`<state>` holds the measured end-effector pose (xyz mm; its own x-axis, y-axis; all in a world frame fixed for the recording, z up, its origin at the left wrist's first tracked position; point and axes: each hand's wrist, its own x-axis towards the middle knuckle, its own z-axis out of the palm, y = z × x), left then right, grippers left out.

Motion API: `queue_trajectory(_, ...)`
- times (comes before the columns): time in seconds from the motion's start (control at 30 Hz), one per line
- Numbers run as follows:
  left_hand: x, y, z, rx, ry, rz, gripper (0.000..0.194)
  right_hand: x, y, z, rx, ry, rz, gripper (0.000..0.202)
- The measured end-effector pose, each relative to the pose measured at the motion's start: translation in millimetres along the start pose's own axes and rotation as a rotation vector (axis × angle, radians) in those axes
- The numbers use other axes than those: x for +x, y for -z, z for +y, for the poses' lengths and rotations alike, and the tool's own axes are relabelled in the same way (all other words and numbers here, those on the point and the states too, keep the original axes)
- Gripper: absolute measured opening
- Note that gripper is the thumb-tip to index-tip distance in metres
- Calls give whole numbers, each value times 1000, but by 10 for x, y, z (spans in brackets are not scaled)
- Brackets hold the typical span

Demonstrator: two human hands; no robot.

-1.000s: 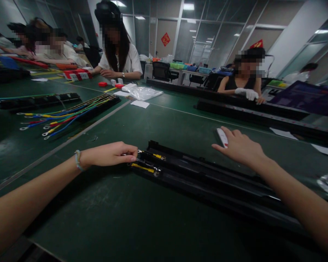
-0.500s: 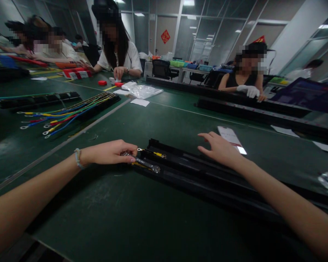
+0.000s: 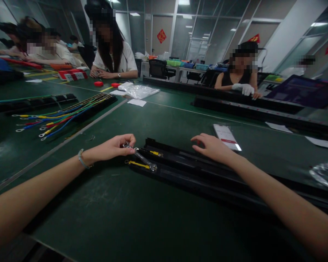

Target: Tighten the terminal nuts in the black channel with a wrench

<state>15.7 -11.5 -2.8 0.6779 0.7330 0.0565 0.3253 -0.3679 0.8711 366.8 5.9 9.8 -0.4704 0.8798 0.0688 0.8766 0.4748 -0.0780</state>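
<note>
Between the thumb and fingers of my left hand (image 3: 116, 147) is one end of a metal wrench (image 3: 142, 158). The wrench's other end rests at the inner end of a yellow cable lug (image 3: 139, 165), on a long black channel (image 3: 180, 174). A second yellow-sleeved lug (image 3: 154, 153) lies in the channel's far groove, its ring near my fingertips. My right hand (image 3: 210, 147) hovers over the channel's far edge, fingers partly curled and apart, holding nothing. Just beyond it a phone (image 3: 226, 137) lies on the green table.
Left of the channel lies a bundle of coloured cables (image 3: 71, 116) with ring lugs. Farther back are a clear plastic bag (image 3: 142, 91), red-and-white boxes (image 3: 72, 74) and long black channels (image 3: 235, 109). Co-workers sit across the table (image 3: 164, 120); one wears a white glove (image 3: 243, 88).
My left hand's fingers have lifted and loosened a little on the wrench, uncovering more of the near yellow lug. My right hand has shifted slightly left. The view has turned a little.
</note>
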Motion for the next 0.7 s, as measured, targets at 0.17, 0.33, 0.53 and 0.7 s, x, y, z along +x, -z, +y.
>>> queue_trajectory(0.17, -10, 62, -51, -332, 80, -48, 19, 0, 0, 8, 9, 9, -14, 33)
queue_trajectory(0.33, -50, 148, -106, -541, 168, -118, 28, -7, -1, 16, 17, 12, -18, 33)
queue_trajectory(0.53, -121, 196, -99, -643, 181, -325, 32, -13, 9, 15, 26, 19, -12, 33)
queue_trajectory(0.7, -142, 189, -78, -694, 172, -409, 26, -5, -2, 18, 32, 29, -17, 32)
